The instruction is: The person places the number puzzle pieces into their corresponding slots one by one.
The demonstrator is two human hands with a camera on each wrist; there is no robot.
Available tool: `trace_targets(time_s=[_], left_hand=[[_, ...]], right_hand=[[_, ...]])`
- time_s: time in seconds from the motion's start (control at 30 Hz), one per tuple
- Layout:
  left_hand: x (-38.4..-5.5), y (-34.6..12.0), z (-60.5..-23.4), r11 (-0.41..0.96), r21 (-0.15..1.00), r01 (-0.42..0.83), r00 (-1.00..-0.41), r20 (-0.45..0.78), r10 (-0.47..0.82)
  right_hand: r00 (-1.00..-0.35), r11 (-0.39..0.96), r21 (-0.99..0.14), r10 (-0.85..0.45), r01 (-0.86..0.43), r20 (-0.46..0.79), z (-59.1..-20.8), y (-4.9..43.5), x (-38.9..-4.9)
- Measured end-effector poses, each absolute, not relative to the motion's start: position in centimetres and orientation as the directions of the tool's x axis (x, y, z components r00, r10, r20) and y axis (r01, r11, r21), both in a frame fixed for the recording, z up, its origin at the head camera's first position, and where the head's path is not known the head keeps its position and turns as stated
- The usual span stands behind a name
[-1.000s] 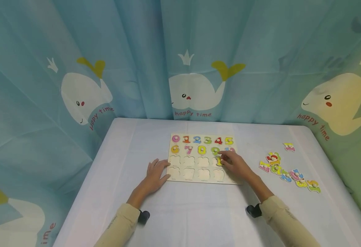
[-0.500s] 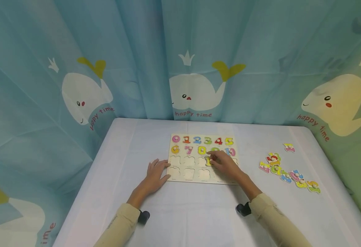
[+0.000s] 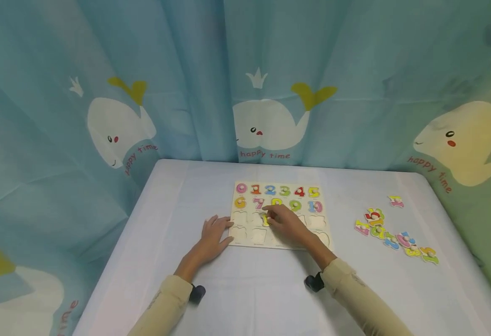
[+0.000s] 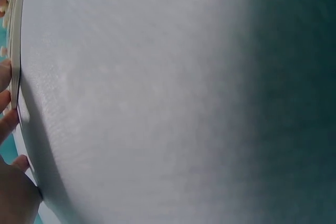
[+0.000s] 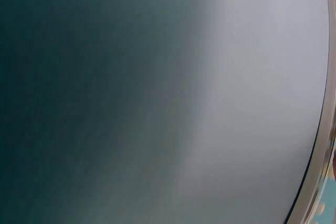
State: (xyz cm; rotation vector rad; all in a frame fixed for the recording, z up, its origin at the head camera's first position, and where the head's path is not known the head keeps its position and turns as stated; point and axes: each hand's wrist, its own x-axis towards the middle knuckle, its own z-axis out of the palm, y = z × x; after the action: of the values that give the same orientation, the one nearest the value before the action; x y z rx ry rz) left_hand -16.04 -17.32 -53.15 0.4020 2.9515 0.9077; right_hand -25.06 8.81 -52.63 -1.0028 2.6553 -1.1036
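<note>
1. with twelve o'clock toward the curtain, the right hand (image 3: pixel 286 225) pinches a yellow piece (image 3: pixel 265 220) at its fingertips; the piece lies at nine to ten o'clock from the middle of that hand.
2. the piece is above the third row of the board (image 3: pixel 247 243), at the second recess (image 3: pixel 255 218) from the left, overlapping its three o'clock side in the head view. whether it touches the wood, i cannot tell.
3. the visible part of the piece stands upright, running roughly twelve to six o'clock; fingers hide its three o'clock side, so its full long axis cannot be judged.
4. the first recess (image 3: pixel 239 218) of the same row is at nine o'clock from the piece, the second of the bottom row (image 3: pixel 259 236) near six, and the pink seven (image 3: pixel 258 203) in its place near eleven.
5. the right hand is plainly the nearer one. the left hand (image 3: pixel 214 234), at about eight o'clock from the piece, has its fingers extended and touches the board's nine o'clock edge, pinching no piece.
6. the loose pieces (image 3: pixel 377 231) lie well apart on the table (image 3: pixel 253 289), near three o'clock from the board. the right wrist view does not show the pinch.
</note>
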Motion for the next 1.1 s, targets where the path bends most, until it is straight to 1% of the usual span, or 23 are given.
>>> trace_targets(time_s=[0.2, 0.4, 0.53, 0.7, 0.9, 1.1], left_hand=[[-16.2, -16.9, -53.0, 0.797, 0.560, 0.227, -0.968, 0.042, 0.246], [-16.2, -16.8, -53.0, 0.816, 0.534, 0.219, -0.972, 0.042, 0.233], [-16.1, -16.9, -52.9, 0.811, 0.545, 0.212, -0.973, 0.037, 0.230], [-16.1, -16.9, -52.8, 0.805, 0.559, 0.201, -0.974, 0.024, 0.227], [-16.0, -17.0, -52.8, 0.801, 0.558, 0.218, -0.971, 0.042, 0.235], [-16.1, -16.9, -52.8, 0.800, 0.559, 0.219, -0.971, 0.045, 0.234]], right_hand=[[-0.776, 0.537, -0.653, -0.619, -0.534, 0.124, -52.5, 7.2, -24.7], [-0.764, 0.533, -0.647, -0.634, -0.545, 0.121, -52.8, 5.7, -25.0], [-0.756, 0.534, -0.635, -0.642, -0.558, 0.125, -53.0, 4.6, -25.3], [-0.766, 0.540, -0.647, -0.633, -0.538, 0.108, -52.9, 3.5, -25.3], [-0.777, 0.551, -0.660, -0.624, -0.511, 0.081, -52.7, 2.5, -25.2], [-0.779, 0.544, -0.667, -0.620, -0.510, 0.090, -52.7, 1.6, -25.2]])
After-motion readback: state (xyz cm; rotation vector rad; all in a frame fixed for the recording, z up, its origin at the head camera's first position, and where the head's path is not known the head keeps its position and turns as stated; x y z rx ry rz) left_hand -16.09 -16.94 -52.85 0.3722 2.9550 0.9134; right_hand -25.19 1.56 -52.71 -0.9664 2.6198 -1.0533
